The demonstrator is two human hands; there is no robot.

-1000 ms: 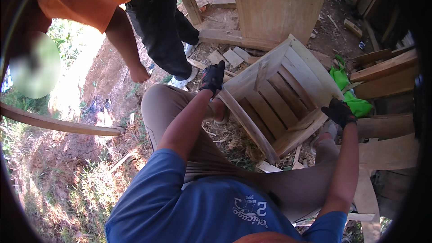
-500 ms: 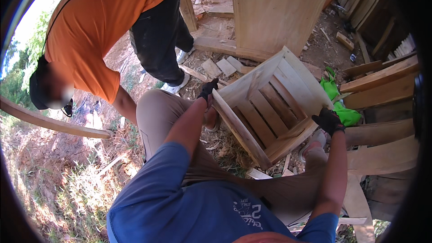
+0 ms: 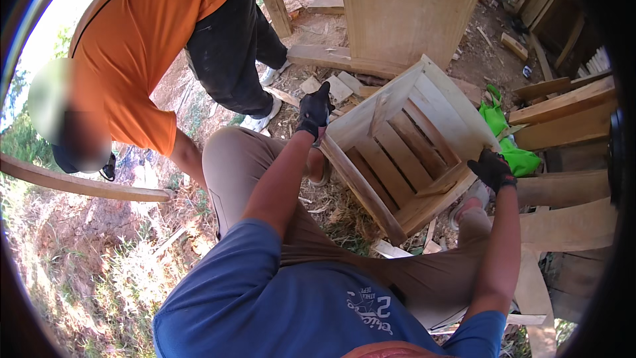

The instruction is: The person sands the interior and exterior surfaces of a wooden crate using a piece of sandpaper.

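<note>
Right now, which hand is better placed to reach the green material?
Probably the right hand, at the right side of the wooden box and close to the green material; the left hand is across the box.

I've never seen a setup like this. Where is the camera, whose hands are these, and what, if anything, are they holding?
There's no machine here. A head-worn camera looks down past the wearer's blue shirt; its wide lens bends straight edges. The dark-gloved hands are the wearer's. The left hand is beside the left corner of a slatted wooden box; the right hand is at its right corner. How firmly either grips isn't clear. On the ground lie wood scraps, with green plastic at right. The person in orange is someone else.
</note>
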